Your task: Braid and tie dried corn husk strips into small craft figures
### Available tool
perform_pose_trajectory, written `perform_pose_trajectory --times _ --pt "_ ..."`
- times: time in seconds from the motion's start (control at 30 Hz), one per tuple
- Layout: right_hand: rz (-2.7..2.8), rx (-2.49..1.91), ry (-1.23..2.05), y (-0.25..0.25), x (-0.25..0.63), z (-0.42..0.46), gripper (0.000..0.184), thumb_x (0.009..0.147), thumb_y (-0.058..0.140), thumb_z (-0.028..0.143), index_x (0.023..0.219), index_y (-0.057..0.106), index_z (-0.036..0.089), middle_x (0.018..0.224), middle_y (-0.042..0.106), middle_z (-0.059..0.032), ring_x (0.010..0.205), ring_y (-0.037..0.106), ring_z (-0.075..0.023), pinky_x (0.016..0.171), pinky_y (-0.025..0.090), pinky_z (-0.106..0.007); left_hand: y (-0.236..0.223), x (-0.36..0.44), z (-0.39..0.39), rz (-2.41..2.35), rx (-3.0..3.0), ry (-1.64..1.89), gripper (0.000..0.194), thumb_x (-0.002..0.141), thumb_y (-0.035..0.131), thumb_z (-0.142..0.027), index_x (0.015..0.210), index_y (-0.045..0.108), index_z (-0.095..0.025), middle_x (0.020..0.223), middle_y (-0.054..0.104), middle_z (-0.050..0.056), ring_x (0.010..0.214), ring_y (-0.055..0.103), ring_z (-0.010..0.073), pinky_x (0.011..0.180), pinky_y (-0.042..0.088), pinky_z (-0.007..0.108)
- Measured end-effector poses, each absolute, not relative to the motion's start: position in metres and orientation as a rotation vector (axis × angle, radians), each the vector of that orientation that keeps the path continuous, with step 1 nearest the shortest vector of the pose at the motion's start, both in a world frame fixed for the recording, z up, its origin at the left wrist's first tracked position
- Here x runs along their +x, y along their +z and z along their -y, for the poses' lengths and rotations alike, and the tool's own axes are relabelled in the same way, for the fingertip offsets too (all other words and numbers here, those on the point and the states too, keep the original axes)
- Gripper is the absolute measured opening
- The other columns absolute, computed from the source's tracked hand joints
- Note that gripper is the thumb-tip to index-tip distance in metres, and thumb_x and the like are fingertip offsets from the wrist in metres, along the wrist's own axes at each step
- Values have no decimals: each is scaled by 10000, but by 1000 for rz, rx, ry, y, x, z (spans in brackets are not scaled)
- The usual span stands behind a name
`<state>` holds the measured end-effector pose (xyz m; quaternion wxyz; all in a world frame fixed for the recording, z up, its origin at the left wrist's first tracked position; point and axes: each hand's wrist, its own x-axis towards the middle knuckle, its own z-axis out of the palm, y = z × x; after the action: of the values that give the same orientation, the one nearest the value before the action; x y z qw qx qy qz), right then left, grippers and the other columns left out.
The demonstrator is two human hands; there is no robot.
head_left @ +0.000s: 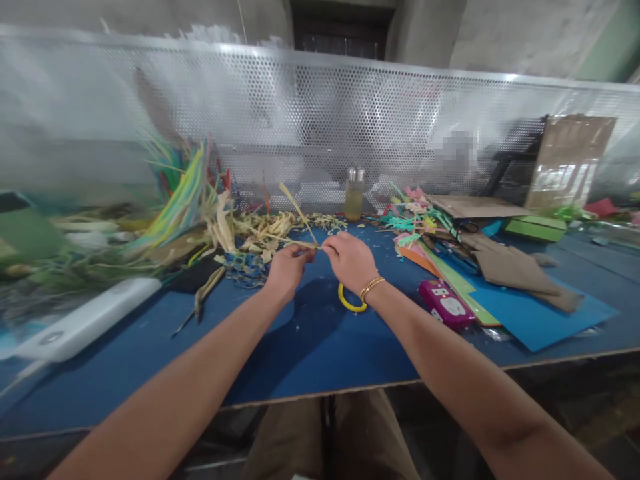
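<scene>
My left hand (287,272) and my right hand (353,259) come close together above the blue tabletop (310,347), their fingers pinched shut. Between them runs a thin pale strip of dried plant fibre (300,212), perhaps corn husk. Part of it sticks up and leans away to the left. Just below my right wrist, which wears a gold bracelet, lies a yellow ring (354,308). Left of my left hand sits a bundle of blue netting (245,268), beside a heap of dried husk strips (270,230).
A white power strip (95,317) and colourful straw-like strips (187,193) are at left. Behind stand a glass jar (354,197) and a perforated metal screen (310,120). At right lie a purple packet (445,303), blue paper (540,323) and cardboard pieces (515,267).
</scene>
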<state>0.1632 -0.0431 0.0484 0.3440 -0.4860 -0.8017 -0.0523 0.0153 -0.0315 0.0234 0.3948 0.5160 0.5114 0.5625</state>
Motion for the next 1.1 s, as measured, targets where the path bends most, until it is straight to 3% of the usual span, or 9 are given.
perform_pose_trajectory --times 0.17,0.37,0.73,0.97,1.1 --pt "2086 -1247 -103 48 165 42 226 911 432 251 902 651 193 911 609 -70 864 539 -179 784 385 -293 25 15 34 -1195 1361 1381 159 652 670 -301 710 614 -164 632 604 6 570 540 114 471 300 209" --pt "2128 -1181 -60 47 165 38 236 909 438 243 932 668 200 917 617 -68 896 545 -180 794 391 -291 27 13 33 -1209 1492 1412 81 710 604 -258 690 598 -180 541 521 -24 514 474 100 477 294 216" --pt "2071 -1152 73 54 169 38 119 863 534 244 834 643 206 798 671 -13 772 577 -156 703 376 -267 28 10 31 -1124 1566 1336 154 767 556 -295 686 596 -171 476 409 -47 437 325 81 448 223 226" --pt "2048 -1068 106 51 169 34 95 839 559 216 809 648 200 840 660 -18 832 560 -153 749 389 -264 23 14 30 -1021 1515 1316 144 755 588 -306 719 588 -167 505 396 -51 452 317 75 435 200 219" --pt "2019 -1085 163 49 167 33 91 826 572 225 812 659 200 841 662 -19 827 565 -150 733 398 -259 25 16 32 -1001 1432 1346 134 719 632 -280 776 581 -170 569 486 -42 460 355 67 441 240 209"
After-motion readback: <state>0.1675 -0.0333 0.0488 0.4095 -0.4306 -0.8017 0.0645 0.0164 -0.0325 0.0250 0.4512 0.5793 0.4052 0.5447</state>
